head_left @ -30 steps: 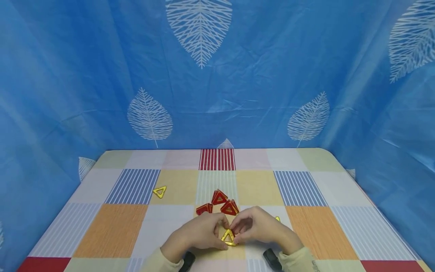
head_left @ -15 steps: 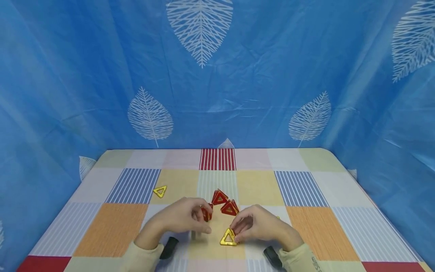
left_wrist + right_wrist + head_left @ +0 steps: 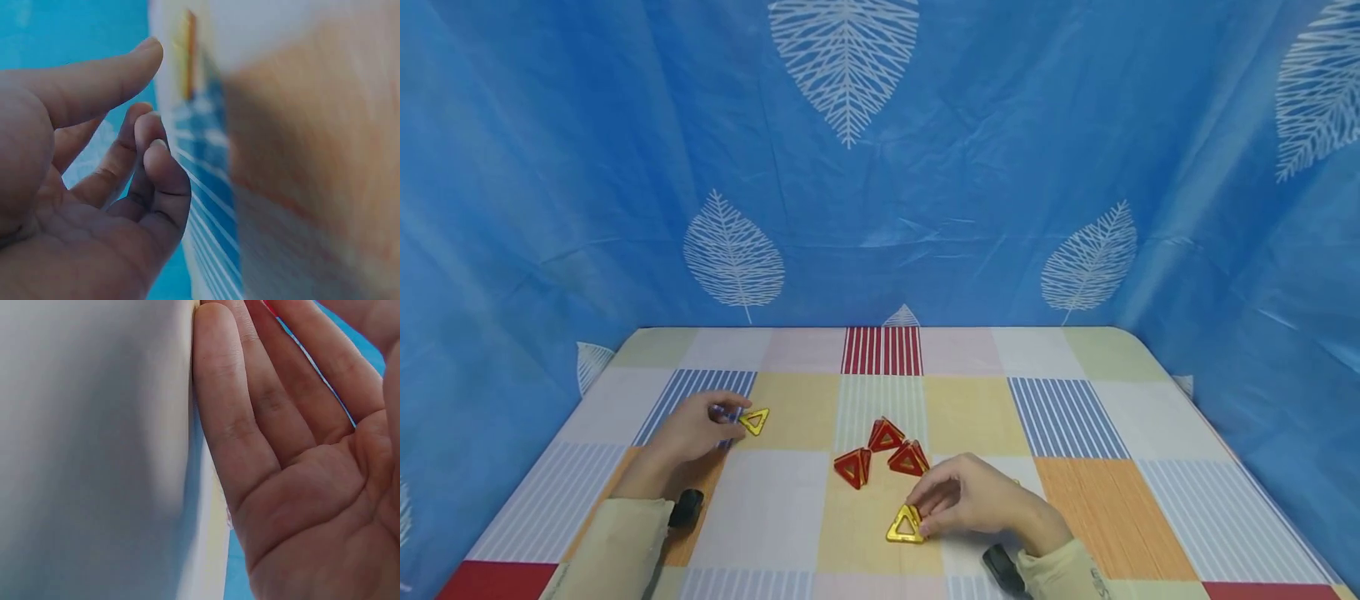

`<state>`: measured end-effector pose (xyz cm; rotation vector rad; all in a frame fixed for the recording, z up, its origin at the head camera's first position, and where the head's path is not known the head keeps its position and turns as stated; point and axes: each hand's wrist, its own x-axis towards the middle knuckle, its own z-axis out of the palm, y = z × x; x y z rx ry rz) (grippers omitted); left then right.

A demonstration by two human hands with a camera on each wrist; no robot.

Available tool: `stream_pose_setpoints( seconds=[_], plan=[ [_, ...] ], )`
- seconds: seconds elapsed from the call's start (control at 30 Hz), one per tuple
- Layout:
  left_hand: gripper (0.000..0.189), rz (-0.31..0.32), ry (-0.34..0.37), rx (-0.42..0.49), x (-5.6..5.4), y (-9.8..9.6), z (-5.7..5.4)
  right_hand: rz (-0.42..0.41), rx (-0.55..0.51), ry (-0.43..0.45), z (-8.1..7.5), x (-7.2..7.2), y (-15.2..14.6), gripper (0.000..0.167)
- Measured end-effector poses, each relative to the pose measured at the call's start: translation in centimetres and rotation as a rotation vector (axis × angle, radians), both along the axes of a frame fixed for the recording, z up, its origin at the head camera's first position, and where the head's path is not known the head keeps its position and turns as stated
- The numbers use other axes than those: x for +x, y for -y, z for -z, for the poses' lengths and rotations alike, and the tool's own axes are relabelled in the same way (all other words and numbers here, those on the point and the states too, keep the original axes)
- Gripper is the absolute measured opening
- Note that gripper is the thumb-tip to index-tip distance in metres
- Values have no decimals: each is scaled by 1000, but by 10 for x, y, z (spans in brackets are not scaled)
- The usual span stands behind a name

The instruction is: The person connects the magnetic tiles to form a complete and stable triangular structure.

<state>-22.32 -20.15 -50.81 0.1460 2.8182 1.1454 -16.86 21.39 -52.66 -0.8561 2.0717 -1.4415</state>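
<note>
My left hand (image 3: 696,427) reaches to the far left, thumb and fingers parted around the near side of a lone yellow triangular magnetic tile (image 3: 756,421). The left wrist view shows that tile (image 3: 185,56) edge-on beyond the thumb, with nothing between thumb and fingers. At the front centre, my right hand (image 3: 973,500) pinches the right side of yellow triangular tiles (image 3: 904,526) that stand leaning on the table. Its fingertips hide their right part. In the right wrist view the fingers (image 3: 219,369) lie close along the tablecloth and the tiles are out of sight.
Three small red pyramids of triangular tiles, a left one (image 3: 853,468), a back one (image 3: 885,434) and a right one (image 3: 909,457), stand behind the yellow tiles. A patchwork cloth (image 3: 775,508) covers the table. Blue leaf-print curtains (image 3: 910,192) enclose its back and sides.
My left hand has left the front yellow tiles, passed the left red pyramid and reached the far-left yellow tile. The left red pyramid now faces differently. My right hand has stayed at the yellow tiles.
</note>
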Motion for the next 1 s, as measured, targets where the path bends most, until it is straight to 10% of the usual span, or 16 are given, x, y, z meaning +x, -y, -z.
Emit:
stream_pose_setpoints(
  seconds=[0.3,1.0],
  plan=[
    [38,29,31,-98,-14,8,6,-2,-1,22,0,-1,-1,23],
    [33,-39,-8,10,-6,2,5,21,6,28,2,1,-2,23]
  ],
)
